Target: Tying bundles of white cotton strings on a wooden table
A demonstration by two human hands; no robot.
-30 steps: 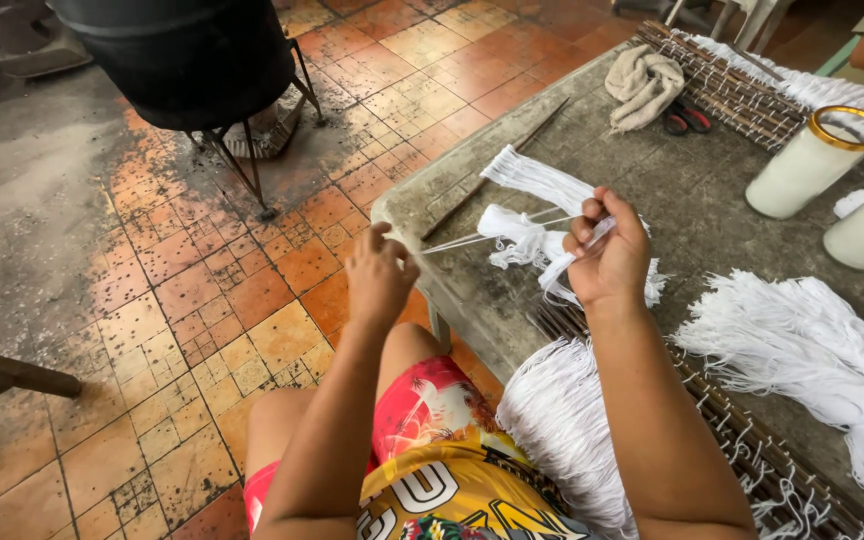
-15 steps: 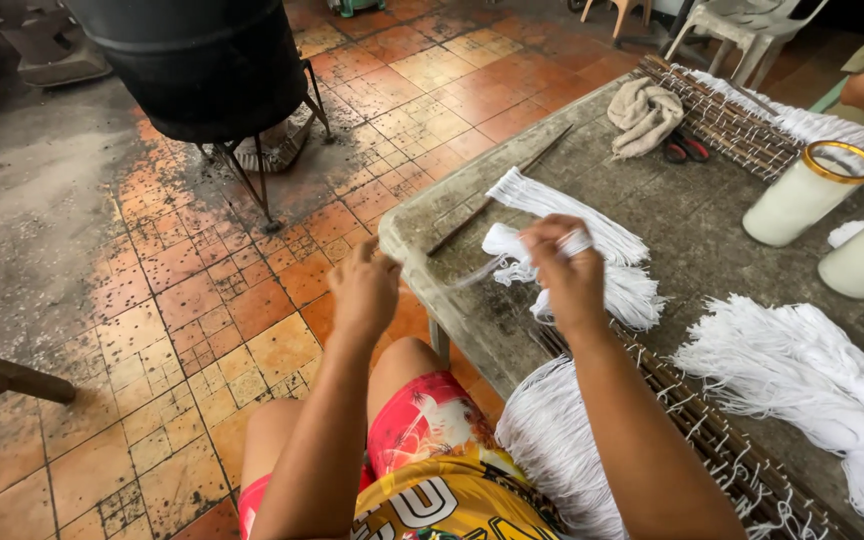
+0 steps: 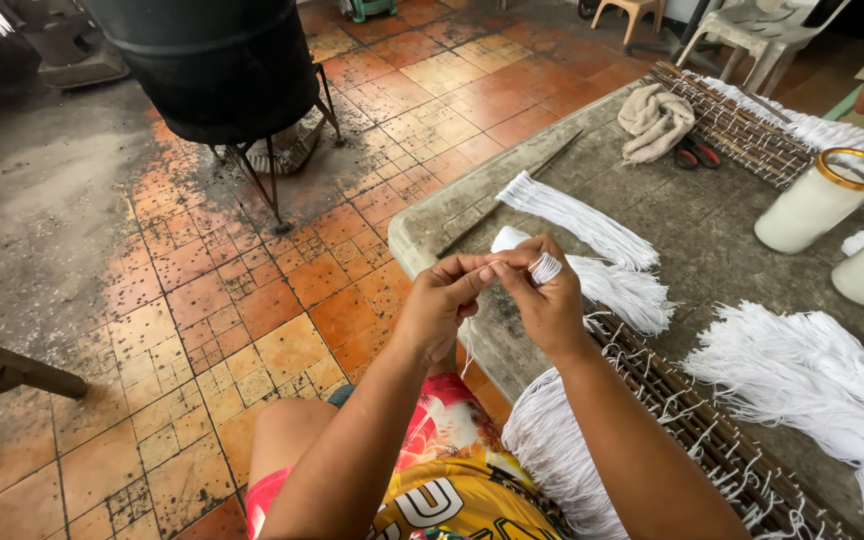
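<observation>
Left hand (image 3: 444,300) and right hand (image 3: 542,300) both pinched on white string (image 3: 497,264) — taut, crosswise.

Both forearms are bare to beyond the elbow, with no sleeve, watch or bracelet in view. The right hand (image 3: 550,300) has white tape or string wound around one finger (image 3: 546,268); the left hand (image 3: 439,303) wears nothing. Below the arms shows a bright yellow garment (image 3: 462,500) with large pale lettering and red-and-pink patterned patches, and a bare knee beside it.
</observation>
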